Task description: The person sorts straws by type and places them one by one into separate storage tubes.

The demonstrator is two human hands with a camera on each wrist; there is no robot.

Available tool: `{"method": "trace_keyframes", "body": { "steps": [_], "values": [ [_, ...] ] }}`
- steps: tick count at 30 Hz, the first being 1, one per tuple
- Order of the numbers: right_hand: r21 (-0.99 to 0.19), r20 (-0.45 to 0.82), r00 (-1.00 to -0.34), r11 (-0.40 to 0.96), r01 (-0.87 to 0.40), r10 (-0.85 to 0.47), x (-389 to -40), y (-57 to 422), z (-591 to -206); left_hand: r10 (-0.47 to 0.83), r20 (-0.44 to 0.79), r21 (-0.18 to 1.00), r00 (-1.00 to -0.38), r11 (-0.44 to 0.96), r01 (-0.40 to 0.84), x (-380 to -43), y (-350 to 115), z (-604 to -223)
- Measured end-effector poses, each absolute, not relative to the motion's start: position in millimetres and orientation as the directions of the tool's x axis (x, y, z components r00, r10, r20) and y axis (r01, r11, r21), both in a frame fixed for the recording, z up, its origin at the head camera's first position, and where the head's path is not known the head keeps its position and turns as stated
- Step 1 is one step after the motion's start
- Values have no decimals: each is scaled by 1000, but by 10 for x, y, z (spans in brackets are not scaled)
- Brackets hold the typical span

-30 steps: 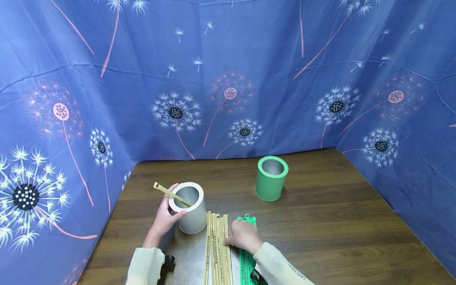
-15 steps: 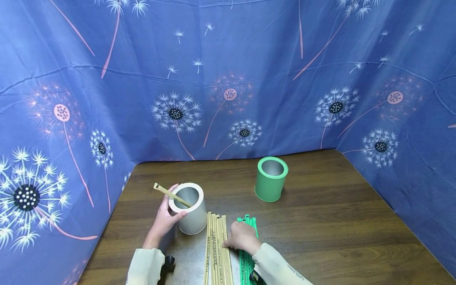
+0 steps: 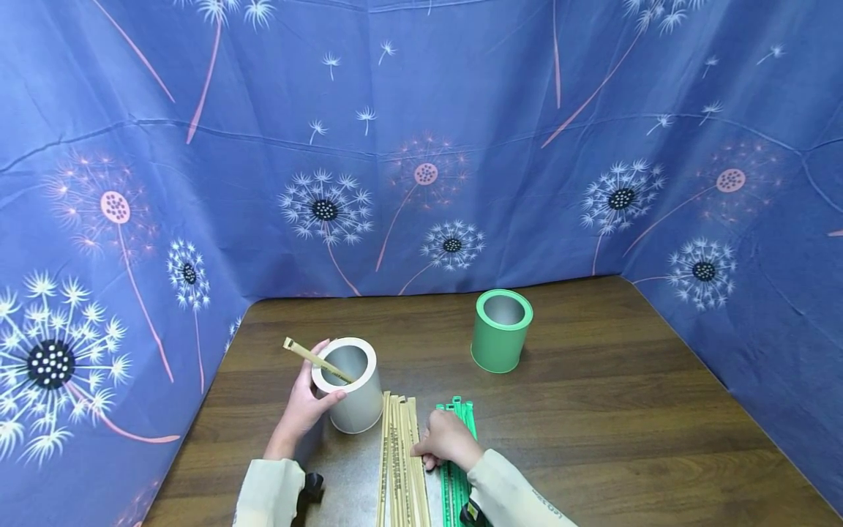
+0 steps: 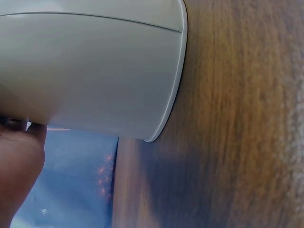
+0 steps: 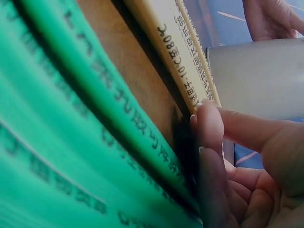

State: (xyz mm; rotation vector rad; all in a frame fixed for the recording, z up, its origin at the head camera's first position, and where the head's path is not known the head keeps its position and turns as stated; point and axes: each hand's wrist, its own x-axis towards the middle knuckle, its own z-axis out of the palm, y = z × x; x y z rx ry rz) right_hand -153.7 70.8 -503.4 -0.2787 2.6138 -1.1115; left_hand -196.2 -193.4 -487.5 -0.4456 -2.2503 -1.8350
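My left hand (image 3: 304, 410) grips a white can (image 3: 361, 406) around its side, with the thumb near the rim. One beige cable tie (image 3: 309, 355) leans out of the can's mouth to the left. To the right of the can lies a row of several beige cable ties (image 3: 398, 461), printed with black text. My right hand (image 3: 451, 439) pinches the edge of the rightmost beige tie, its other fingers curled beneath. In the right wrist view, thumb and index fingertip meet at that beige tie (image 5: 178, 61). Green cable ties (image 3: 451, 490) lie partly hidden under the right hand and wrist.
A green can (image 3: 498, 340) stands upright farther back on the brown wooden table (image 3: 612, 410). Blue cloth (image 3: 527, 205) with a dandelion print hangs behind the table and along both sides. A black wrist device (image 3: 312, 487) shows beside the left sleeve.
The right hand's lower fingers have curled into view under the hand. The rightmost beige tie's upper end has shifted slightly left. The left hand and white can hold still.
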Motion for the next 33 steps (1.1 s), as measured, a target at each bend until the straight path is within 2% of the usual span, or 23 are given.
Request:
{"method": "trace_keyframes", "body": {
  "steps": [5, 19, 26, 33],
  "values": [
    [-749, -201, -941, 662, -32, -273, -1532, 700, -5051, 125, 370, 910, -921, 149, 386, -1973, -1938, -4883],
    [-720, -165, -955, 692, -53, -245, -1543, 717, -4996, 118, 364, 913, -924, 153, 379, -1963, -1935, -4884],
    [-795, -145, -967, 607, -13, -209, -1583, 736, -4983, 110, 371, 906, -922, 175, 385, -1966, -1940, -4890],
    [-811, -118, -973, 585, -21, -199, -1601, 745, -4951, 114, 356, 916, -928, 157, 371, -1975, -1937, -4899]
  ]
}}
